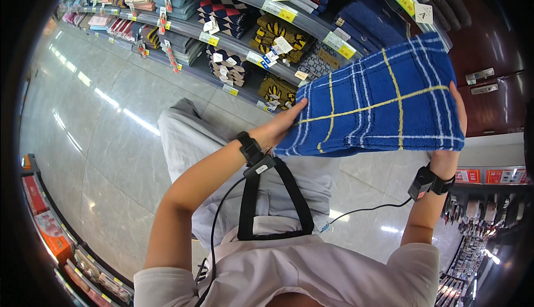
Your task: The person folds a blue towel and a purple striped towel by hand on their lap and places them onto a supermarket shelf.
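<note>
A folded blue plaid towel (375,102) with white and yellow stripes is held up between both hands, in front of the shelves. My left hand (285,119) grips its left end, thumb on top and the fingers hidden beneath. At the right end, my right hand (457,115) holds the edge, mostly hidden by the cloth. Just beyond the towel lie dark blue folded textiles (375,21) on a shelf, and folded olive towels with yellow patterns (279,38) are on the shelf tier to the left.
Shelf edges with price tags (279,13) run across the top. A dark red cabinet (492,102) with metal latches stands at right. Tiled floor (117,148) stretches left, with another shelf of goods (52,227) at lower left. Cables run from both wrist straps.
</note>
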Motion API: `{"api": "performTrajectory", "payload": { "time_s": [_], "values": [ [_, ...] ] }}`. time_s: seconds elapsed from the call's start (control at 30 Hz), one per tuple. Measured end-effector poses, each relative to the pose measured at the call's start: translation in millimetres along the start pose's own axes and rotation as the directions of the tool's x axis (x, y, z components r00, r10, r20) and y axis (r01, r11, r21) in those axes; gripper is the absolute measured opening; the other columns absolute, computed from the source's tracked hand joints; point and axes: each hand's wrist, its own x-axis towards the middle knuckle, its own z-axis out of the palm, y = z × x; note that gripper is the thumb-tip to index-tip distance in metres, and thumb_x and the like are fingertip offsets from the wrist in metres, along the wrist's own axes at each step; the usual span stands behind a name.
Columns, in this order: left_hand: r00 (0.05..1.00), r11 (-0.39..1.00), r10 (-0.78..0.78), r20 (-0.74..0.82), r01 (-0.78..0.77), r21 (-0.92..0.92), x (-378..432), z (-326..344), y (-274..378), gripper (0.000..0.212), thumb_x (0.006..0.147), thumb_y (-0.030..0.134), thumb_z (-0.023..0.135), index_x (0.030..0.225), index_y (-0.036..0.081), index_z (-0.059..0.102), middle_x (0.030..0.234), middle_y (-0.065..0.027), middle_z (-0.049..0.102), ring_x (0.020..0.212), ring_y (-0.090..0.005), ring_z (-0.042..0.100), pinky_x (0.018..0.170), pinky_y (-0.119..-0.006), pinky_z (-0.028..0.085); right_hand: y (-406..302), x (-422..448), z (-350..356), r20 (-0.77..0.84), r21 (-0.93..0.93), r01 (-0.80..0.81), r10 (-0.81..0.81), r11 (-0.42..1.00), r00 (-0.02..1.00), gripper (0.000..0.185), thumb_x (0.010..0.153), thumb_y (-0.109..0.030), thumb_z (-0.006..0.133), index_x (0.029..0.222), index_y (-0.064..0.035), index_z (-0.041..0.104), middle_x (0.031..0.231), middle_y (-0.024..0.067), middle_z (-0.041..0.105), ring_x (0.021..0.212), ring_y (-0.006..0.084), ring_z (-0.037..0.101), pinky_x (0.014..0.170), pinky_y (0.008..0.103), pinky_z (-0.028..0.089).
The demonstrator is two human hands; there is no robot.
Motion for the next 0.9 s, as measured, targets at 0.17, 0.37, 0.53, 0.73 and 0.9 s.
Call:
{"api": "performTrajectory", "payload": {
  "time_s": [0.17,0.37,0.53,0.73,0.9],
  "values": [
    [0.984,0.986,0.118,-0.131,-0.1,0.134,-11.0,-16.5,12.6,0.053,0.085,0.039,0.053,0.119,0.0,0.042,0.1,-0.012,0.059,0.083,-0.0134,0.061,0.068,-0.026,0.052,16.3,-23.3,-24.0,-0.225,0.026,-0.294,0.293,0.955,0.929,0.03,0.081,-0.023,0.058,0.1,0.0009,0.058,0.09,0.0113,0.064,0.075,0.0181,0.063,0.067,0.0277,0.052],
    [0.935,0.955,0.253,-0.249,-0.2,0.219,-24.5,-16.6,21.2,0.055,0.081,0.031,0.062,0.117,-0.003,0.039,0.092,-0.0072,0.058,0.073,-0.0103,0.059,0.062,-0.023,0.05,71.6,-44.2,-72.1,-0.195,0.234,-0.512,0.556,0.826,0.808,0.027,0.084,-0.024,0.054,0.099,-0.0011,0.057,0.09,0.0083,0.064,0.076,0.0164,0.063,0.069,0.0272,0.05],
    [0.94,0.949,0.172,-0.296,-0.077,0.307,-18.2,-43.7,12.1,0.044,0.086,0.027,0.054,0.114,-0.003,0.042,0.09,-0.0087,0.059,0.068,-0.0111,0.06,0.059,-0.024,0.051,124.7,-54.7,-112.7,-0.066,0.33,-0.584,0.636,0.741,0.769,0.027,0.084,-0.021,0.055,0.101,-0.0006,0.057,0.092,0.0099,0.064,0.079,0.0176,0.063,0.068,0.0279,0.051],
    [0.933,0.93,0.223,-0.282,-0.116,0.35,-15.8,-46.7,7.3,0.039,0.088,0.025,0.05,0.119,0.003,0.041,0.099,-0.0061,0.057,0.078,-0.0102,0.057,0.067,-0.024,0.048,129.0,-66.4,-102.2,-0.247,0.237,-0.525,0.574,0.817,0.781,0.026,0.085,-0.02,0.054,0.105,-0.0038,0.055,0.094,0.0061,0.061,0.082,0.0147,0.061,0.07,0.0264,0.049],
    [0.921,0.894,0.329,-0.207,-0.234,0.381,-8.8,-39.5,3.7,0.041,0.089,0.024,0.049,0.126,0.011,0.038,0.104,-0.0011,0.054,0.088,-0.0065,0.053,0.074,-0.022,0.046,136.1,-79.3,-110.1,-0.241,0.148,-0.481,0.503,0.864,0.83,0.034,0.087,-0.024,0.052,0.114,-0.0039,0.049,0.104,0.0064,0.058,0.088,0.0146,0.059,0.075,0.0258,0.047]
  ]
}}
